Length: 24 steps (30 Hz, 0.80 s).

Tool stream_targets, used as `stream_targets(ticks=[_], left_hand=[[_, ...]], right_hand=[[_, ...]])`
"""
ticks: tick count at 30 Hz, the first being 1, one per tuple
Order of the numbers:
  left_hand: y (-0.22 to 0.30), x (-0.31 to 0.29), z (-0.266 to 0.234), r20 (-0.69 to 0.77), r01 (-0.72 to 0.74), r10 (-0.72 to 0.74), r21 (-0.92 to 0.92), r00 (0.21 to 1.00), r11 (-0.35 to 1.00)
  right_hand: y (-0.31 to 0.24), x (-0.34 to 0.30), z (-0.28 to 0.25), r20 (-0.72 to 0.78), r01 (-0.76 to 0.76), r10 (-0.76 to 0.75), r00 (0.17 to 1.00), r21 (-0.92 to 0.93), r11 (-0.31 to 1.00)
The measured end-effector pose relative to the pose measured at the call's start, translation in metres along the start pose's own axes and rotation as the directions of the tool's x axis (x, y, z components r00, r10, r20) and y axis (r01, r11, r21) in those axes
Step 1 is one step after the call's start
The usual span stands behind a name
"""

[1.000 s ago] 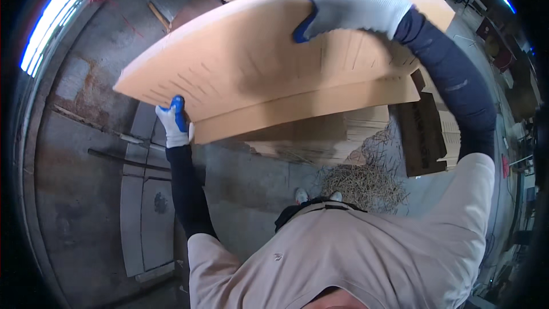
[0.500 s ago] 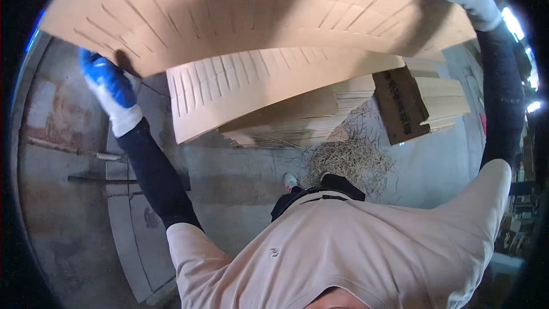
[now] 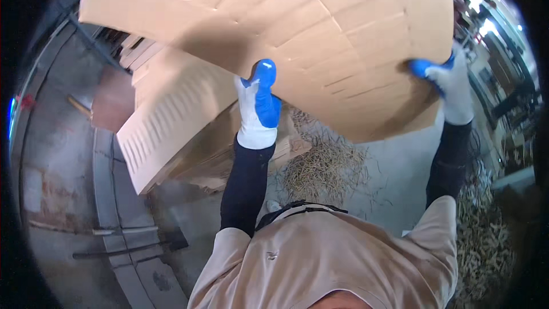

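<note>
Brown scored cardboard sheet (image 3: 337, 40) is now more to the right than a moment ago, so it seems carried away from the cardboard stack (image 3: 189, 88) at left. Left hand (image 3: 258, 103) pinches its near edge, right hand (image 3: 456, 88) its right edge, both closed around it.

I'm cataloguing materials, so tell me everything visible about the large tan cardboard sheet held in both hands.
The large tan cardboard sheet has a face marked by rows of slit-like lines, creases and one long, light curved line. It is held up in the air, its top running out of view. The white-and-blue gloved left hand grips its lower edge; the similarly gloved right hand grips its right edge. Dark shadows fall across its face near both.
</note>
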<state>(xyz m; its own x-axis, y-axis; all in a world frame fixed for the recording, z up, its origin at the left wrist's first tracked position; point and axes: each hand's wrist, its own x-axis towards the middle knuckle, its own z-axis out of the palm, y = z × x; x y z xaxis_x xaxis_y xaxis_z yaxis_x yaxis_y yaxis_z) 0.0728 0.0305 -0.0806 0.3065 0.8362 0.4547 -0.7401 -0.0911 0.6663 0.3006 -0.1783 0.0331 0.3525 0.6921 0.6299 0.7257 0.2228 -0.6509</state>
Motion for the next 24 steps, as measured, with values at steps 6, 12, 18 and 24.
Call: stream_targets(ticks=[6, 12, 18, 24], left_hand=[[-0.069, -0.048, 0.070, 0.246, 0.387, -0.394, 0.079, 0.886, 0.919], [-0.139, -0.091, 0.081, 0.132, 0.290, -0.326, 0.236, 0.936, 0.928], [-0.157, -0.105, 0.063, 0.311, 0.440, -0.492, 0.225, 0.813, 0.869], [-0.175, -0.128, -0.004, 0.138, 0.421, -0.445, 0.174, 0.885, 0.890]], right_hand=[[0.106, -0.148, -0.044, -0.262, -0.332, 0.358, 0.896, 0.140, 0.933], [0.134, -0.223, -0.029, -0.274, -0.342, 0.376, 0.885, 0.163, 0.925], [0.157, -0.275, -0.012, -0.357, -0.378, 0.417, 0.836, 0.176, 0.909], [0.163, -0.276, 0.003, -0.193, -0.402, 0.426, 0.884, 0.153, 0.903]])
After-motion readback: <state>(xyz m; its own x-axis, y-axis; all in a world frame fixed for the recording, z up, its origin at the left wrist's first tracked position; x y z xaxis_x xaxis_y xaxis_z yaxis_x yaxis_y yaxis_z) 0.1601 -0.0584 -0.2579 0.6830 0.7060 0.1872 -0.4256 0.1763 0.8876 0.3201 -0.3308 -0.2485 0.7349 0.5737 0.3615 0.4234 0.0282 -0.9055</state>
